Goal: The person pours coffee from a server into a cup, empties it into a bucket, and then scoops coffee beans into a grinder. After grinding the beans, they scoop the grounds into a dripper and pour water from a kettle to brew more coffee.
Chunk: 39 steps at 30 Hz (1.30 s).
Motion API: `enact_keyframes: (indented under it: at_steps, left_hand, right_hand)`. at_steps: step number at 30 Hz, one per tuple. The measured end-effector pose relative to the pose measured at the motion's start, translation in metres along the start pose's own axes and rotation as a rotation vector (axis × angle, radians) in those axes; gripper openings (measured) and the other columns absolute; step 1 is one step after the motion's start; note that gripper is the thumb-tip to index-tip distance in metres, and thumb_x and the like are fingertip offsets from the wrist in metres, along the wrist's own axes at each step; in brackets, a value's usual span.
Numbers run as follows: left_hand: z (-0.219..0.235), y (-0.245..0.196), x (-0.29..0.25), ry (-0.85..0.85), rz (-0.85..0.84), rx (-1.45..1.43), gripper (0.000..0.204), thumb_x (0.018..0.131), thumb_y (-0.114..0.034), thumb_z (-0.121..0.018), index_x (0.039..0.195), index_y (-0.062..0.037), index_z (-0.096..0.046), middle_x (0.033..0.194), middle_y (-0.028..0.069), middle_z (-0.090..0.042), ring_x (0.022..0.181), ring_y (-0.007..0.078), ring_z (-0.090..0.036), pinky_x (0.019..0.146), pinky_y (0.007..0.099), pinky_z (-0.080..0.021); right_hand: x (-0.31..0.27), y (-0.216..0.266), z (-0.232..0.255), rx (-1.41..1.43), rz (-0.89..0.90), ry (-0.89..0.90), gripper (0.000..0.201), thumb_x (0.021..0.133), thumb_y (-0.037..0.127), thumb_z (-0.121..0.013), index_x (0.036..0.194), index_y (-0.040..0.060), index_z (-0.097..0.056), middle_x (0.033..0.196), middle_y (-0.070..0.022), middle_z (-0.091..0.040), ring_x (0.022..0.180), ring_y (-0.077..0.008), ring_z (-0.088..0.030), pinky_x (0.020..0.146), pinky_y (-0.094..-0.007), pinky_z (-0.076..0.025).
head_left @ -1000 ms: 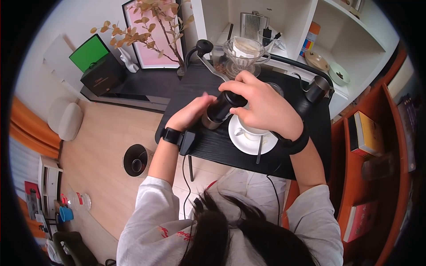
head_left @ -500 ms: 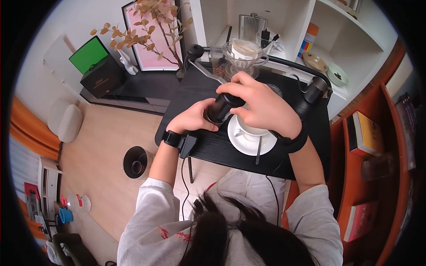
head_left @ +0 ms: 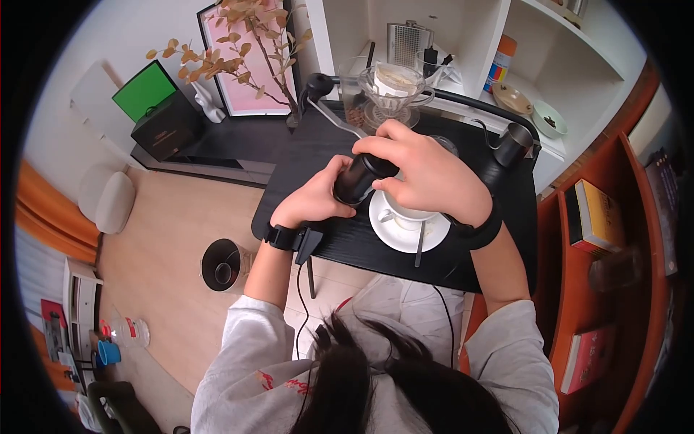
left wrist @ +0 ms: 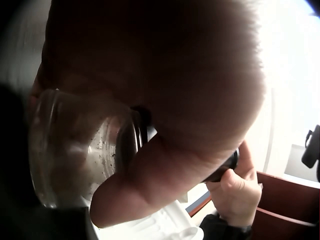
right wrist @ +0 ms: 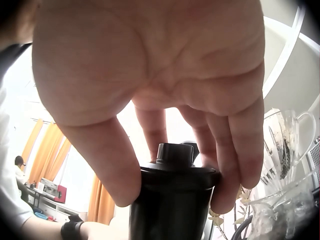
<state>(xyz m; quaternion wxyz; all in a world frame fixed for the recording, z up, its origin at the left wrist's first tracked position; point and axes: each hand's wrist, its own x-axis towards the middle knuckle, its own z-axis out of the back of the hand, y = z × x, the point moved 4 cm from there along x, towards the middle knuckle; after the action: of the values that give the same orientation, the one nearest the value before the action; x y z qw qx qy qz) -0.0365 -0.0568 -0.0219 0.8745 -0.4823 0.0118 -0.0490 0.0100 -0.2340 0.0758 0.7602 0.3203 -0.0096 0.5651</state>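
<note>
A black hand grinder (head_left: 356, 179) with a crank arm and round knob (head_left: 319, 85) stands tilted over the black table (head_left: 340, 235). My right hand (head_left: 437, 173) grips its top from above, thumb and fingers round the lid (right wrist: 177, 175) in the right wrist view. Lower down, my left hand (head_left: 311, 197) curls round the grinder's base; the left wrist view shows a clear, speckled container (left wrist: 82, 150) at this hand (left wrist: 165, 110). Just right of the grinder sits a white cup (head_left: 408, 210) on a saucer (head_left: 397, 239), with a spoon (head_left: 420, 246).
Behind the hands are a glass dripper (head_left: 394, 101) with a paper filter and a glass of beans (head_left: 353, 108). A dark kettle (head_left: 515, 143) stands at the table's right rear. White shelving (head_left: 488, 43) rises behind; a bin (head_left: 224, 266) is on the floor at left.
My left hand, looser around the grinder a second ago, has closed round its lower part. The crank knob has shifted slightly left and down. My right hand keeps its hold on top.
</note>
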Motion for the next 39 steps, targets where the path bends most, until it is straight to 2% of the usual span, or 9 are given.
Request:
enact_keyframes:
  at_steps: [3,6,8,11,15,17,20,32,39]
  left_hand:
    - [0.0,-0.009,-0.01,-0.084,-0.006,0.018,0.077,0.063,0.001,-0.078,0.128,-0.0026,-0.035,0.108,0.0179,-0.061,0.101,0.0277,-0.062,0.089,0.0356,-0.048]
    - [0.001,-0.014,-0.021,-0.216,-0.011,0.007,0.081,0.063,0.003,-0.078,0.131,-0.0069,-0.034,0.109,0.0113,-0.059,0.103,0.0213,-0.057,0.091,0.032,-0.046]
    - [0.001,-0.021,-0.028,-0.28,-0.016,0.022,0.083,0.064,0.003,-0.077,0.132,-0.0073,-0.032,0.112,0.0136,-0.06,0.105,0.023,-0.059,0.092,0.0331,-0.046]
    - [-0.001,-0.03,-0.036,-0.372,-0.046,-0.01,0.085,0.064,0.003,-0.078,0.133,-0.0077,-0.029,0.113,0.015,-0.061,0.105,0.0237,-0.06,0.093,0.0338,-0.046]
    - [-0.004,-0.042,-0.046,-0.436,-0.132,-0.045,0.084,0.064,0.001,-0.077,0.131,-0.005,-0.026,0.107,0.0194,-0.063,0.098,0.0301,-0.064,0.09,0.0365,-0.049]
    - [-0.006,-0.046,-0.048,-0.401,-0.15,-0.073,0.085,0.063,0.0,-0.079,0.131,-0.0052,-0.026,0.106,0.0191,-0.064,0.098,0.0287,-0.064,0.09,0.0362,-0.048]
    - [-0.007,-0.058,-0.052,-0.343,-0.151,-0.072,0.087,0.062,-0.001,-0.08,0.131,-0.0055,-0.027,0.105,0.0186,-0.065,0.098,0.028,-0.064,0.09,0.036,-0.048]
    - [-0.007,-0.06,-0.049,-0.037,-0.14,-0.22,0.088,0.061,0.001,-0.079,0.133,-0.006,-0.029,0.097,0.0115,-0.066,0.092,0.0185,-0.061,0.087,0.0318,-0.047]
    - [-0.009,-0.062,-0.05,0.046,-0.151,-0.332,0.086,0.062,0.006,-0.076,0.133,-0.0072,-0.03,0.099,0.0094,-0.064,0.092,0.0145,-0.06,0.084,0.0288,-0.047]
  right_hand:
    - [0.0,0.001,0.001,0.005,-0.004,-0.01,0.048,0.072,0.004,-0.075,0.118,0.0082,-0.062,0.108,-0.0129,-0.056,0.093,-0.0333,-0.061,0.079,-0.0366,-0.05]
    - [0.0,0.005,0.007,0.043,0.005,-0.04,0.049,0.071,0.005,-0.076,0.118,0.0083,-0.063,0.108,-0.0122,-0.057,0.094,-0.0311,-0.061,0.081,-0.0352,-0.05]
    - [0.0,0.005,0.01,0.069,0.029,-0.075,0.049,0.071,0.005,-0.076,0.118,0.0082,-0.063,0.109,-0.0113,-0.057,0.095,-0.0289,-0.061,0.081,-0.0345,-0.049]
    - [-0.002,0.011,0.018,0.091,0.138,-0.146,0.048,0.069,0.004,-0.076,0.115,0.0098,-0.064,0.105,-0.0134,-0.056,0.091,-0.0319,-0.062,0.075,-0.0369,-0.051]
    - [-0.01,0.021,0.035,0.103,0.162,-0.093,0.05,0.068,-0.001,-0.075,0.116,0.0082,-0.065,0.113,-0.0109,-0.057,0.101,-0.027,-0.059,0.087,-0.0343,-0.047]
    - [-0.013,0.022,0.041,0.104,0.246,-0.099,0.05,0.066,-0.003,-0.073,0.115,0.0079,-0.066,0.116,-0.0123,-0.056,0.105,-0.0285,-0.058,0.09,-0.0343,-0.046]
    - [-0.019,0.028,0.049,0.143,0.256,-0.032,0.052,0.064,-0.006,-0.071,0.113,0.0076,-0.066,0.119,-0.0139,-0.055,0.11,-0.0301,-0.056,0.094,-0.035,-0.045]
    - [-0.029,0.035,0.054,0.179,0.347,0.045,0.052,0.062,-0.01,-0.069,0.11,0.009,-0.067,0.124,-0.0143,-0.054,0.109,-0.0305,-0.056,0.089,-0.0352,-0.046]
    - [-0.031,0.041,0.057,0.182,0.376,0.031,0.053,0.062,-0.011,-0.067,0.111,0.0088,-0.066,0.124,-0.0154,-0.053,0.11,-0.0311,-0.056,0.089,-0.0358,-0.046]
